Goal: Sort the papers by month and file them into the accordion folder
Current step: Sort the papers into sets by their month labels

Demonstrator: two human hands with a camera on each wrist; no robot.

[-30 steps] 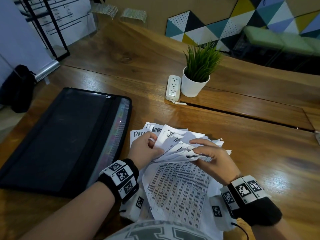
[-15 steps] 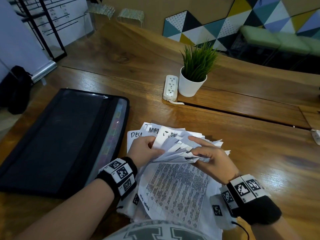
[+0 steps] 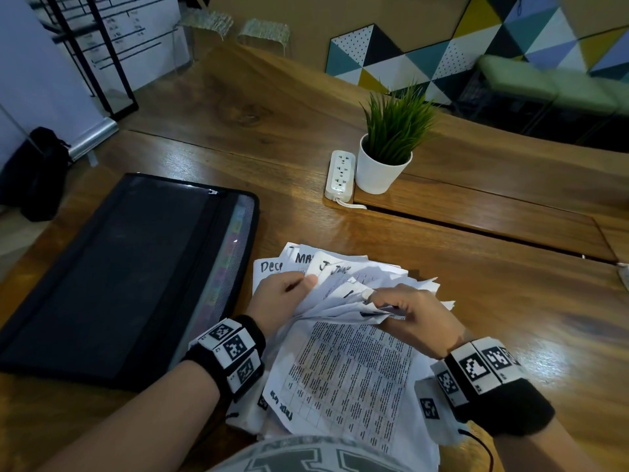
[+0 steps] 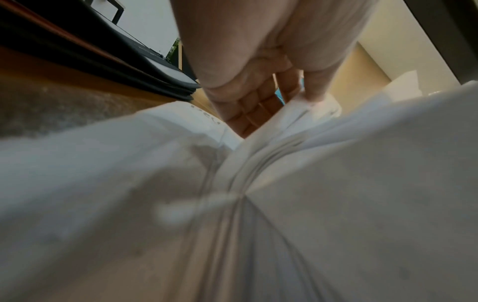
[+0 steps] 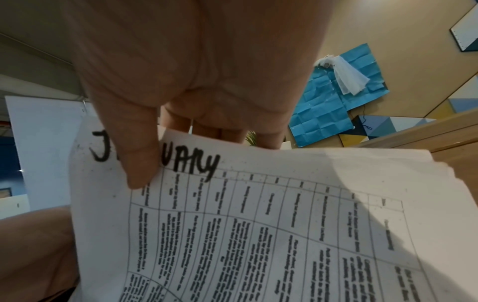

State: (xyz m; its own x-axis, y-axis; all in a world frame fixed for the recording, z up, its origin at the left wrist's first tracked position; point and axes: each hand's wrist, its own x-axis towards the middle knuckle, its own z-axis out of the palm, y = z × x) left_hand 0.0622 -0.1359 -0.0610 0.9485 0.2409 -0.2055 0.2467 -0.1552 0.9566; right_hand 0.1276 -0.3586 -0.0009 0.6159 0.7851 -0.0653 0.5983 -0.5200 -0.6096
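Note:
A fanned stack of white papers (image 3: 343, 366) with handwritten month names lies at the table's near edge. My left hand (image 3: 284, 294) pinches the fan's left sheets (image 4: 305, 114), thumb on top. My right hand (image 3: 413, 313) grips the top corners of the right sheets. In the right wrist view my thumb (image 5: 141, 155) presses on a sheet marked January (image 5: 258, 224), a printed table. Sheets marked Dec (image 3: 270, 267) and June (image 3: 335, 267) stick out at the back. The black accordion folder (image 3: 115, 274) lies flat to the left, its coloured tabs (image 3: 226, 264) showing along the right side.
A white power strip (image 3: 340, 175) and a potted plant (image 3: 388, 144) stand behind the papers on the wooden table (image 3: 493, 301). A raised wooden ledge (image 3: 476, 212) runs to the right. A black bag (image 3: 34, 172) sits on the floor at far left.
Both hands have kept leafing through the fan. The right fingers have curled further over the sheet corners. The view has shifted slightly.

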